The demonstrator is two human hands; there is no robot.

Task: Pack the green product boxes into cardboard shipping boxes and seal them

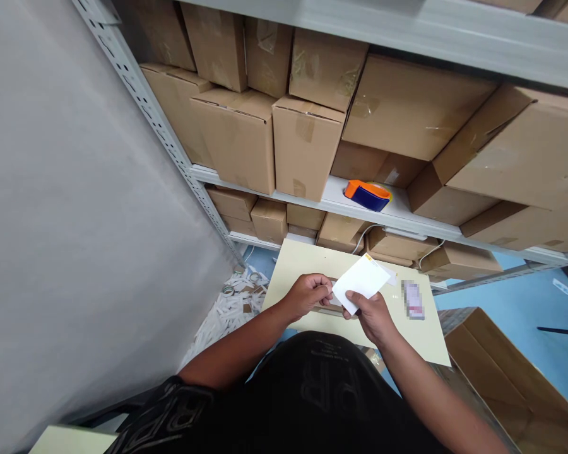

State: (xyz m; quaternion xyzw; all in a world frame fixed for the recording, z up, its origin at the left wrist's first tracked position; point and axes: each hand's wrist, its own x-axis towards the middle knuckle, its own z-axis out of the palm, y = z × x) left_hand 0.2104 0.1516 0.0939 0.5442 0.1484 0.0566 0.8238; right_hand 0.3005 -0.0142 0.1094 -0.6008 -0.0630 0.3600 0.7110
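White card (pixel 362 279) held just over worktop (pixel 288 271); R hand (pixel 373 317) grip pinches its lower edge, L hand (pixel 307 294) pinches left corner. Risk, imo: uneven pull creases card, or it slips.

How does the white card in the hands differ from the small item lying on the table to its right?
The white card is lifted and tilted, pinched by the left hand and right hand; the small item lies flat on the table, untouched. The white card is larger than the small item. The white card looks plain with a yellow corner tab; the small item shows pinkish marks, too blurred to read. Both are flat rectangles.
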